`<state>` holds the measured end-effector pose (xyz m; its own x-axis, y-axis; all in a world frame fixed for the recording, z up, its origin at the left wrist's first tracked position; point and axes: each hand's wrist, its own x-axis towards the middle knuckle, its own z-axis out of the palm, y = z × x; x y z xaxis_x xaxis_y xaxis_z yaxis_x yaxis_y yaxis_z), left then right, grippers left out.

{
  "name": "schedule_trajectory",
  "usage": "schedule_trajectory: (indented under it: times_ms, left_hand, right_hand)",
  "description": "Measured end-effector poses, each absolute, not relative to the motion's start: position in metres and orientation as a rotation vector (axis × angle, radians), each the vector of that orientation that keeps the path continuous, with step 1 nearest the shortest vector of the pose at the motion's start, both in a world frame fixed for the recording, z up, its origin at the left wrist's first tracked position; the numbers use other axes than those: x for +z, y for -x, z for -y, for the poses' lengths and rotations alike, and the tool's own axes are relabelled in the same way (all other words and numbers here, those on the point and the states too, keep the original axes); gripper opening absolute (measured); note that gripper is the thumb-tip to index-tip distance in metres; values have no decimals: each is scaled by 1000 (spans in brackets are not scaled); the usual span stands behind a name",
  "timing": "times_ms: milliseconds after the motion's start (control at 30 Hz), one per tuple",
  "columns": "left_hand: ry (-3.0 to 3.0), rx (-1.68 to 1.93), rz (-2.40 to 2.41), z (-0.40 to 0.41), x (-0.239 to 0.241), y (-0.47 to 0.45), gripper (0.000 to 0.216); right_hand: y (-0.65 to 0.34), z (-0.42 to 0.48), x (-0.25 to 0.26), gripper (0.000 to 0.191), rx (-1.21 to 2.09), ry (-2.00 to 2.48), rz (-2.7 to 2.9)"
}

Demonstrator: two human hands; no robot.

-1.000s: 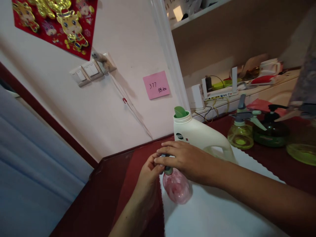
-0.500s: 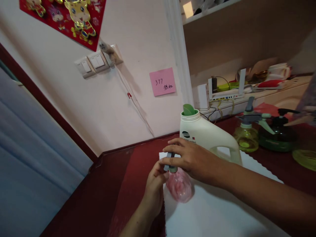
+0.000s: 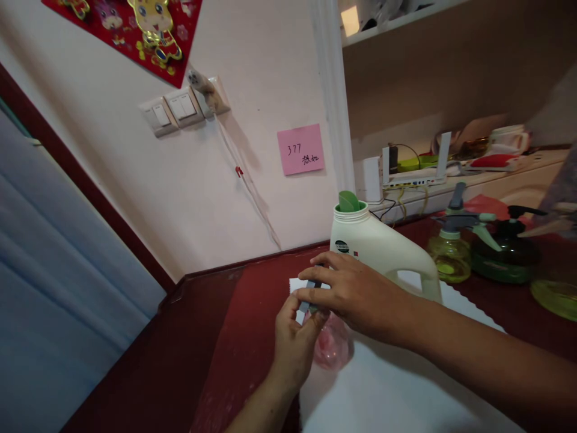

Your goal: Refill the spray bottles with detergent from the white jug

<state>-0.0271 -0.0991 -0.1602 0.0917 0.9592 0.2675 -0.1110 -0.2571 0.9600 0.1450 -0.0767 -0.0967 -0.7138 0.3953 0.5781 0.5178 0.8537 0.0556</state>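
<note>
Left hand (image 3: 295, 337) wraps the neck of a pink spray bottle (image 3: 333, 346) standing on a white cloth (image 3: 396, 385) over the dark red tabletop (image 3: 216, 337). Right hand (image 3: 349, 291) covers the bottle's grey-green spray head (image 3: 311, 304), grip closed on it. A white detergent jug (image 3: 376, 249) stands just behind; a yellow spray bottle (image 3: 451, 252) sits further right.

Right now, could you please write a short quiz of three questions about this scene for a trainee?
1. True or false: the white plastic detergent jug has its cap on.
2. Which hands touch the small pink transparent spray bottle? A) left only B) right only C) both
3. What colour is the square paper note on the wall?

Key: 1. False, its mouth is open. 2. C: left hand at the body, right hand on the top. 3. Pink.
</note>
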Motion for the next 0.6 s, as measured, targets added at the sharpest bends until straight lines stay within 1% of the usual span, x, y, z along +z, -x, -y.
schedule_trajectory:
  times_ms: [133, 233, 333, 433, 533, 600]
  left_hand:
    - [-1449, 1364, -963, 99, -163, 28, 25]
    - [-1463, 1369, -969, 98, -165, 29, 26]
    - [-1451, 1390, -934, 100, -165, 28, 23]
    - [-1443, 1404, -925, 101, -165, 27, 22]
    - [-1423, 1420, -972, 101, -167, 28, 27]
    - [-1372, 1431, -1010, 100, -168, 28, 35]
  right_hand:
    - [-148, 74, -96, 38, -247, 663, 2400]
    - [-146, 71, -93, 31, -221, 634, 2451]
    - [-141, 69, -89, 25, -180, 662, 2535]
    - [-139, 71, -86, 24, -159, 696, 2561]
    - [-138, 73, -87, 25, -143, 710, 2564]
    - [-138, 74, -87, 28, -137, 725, 2562]
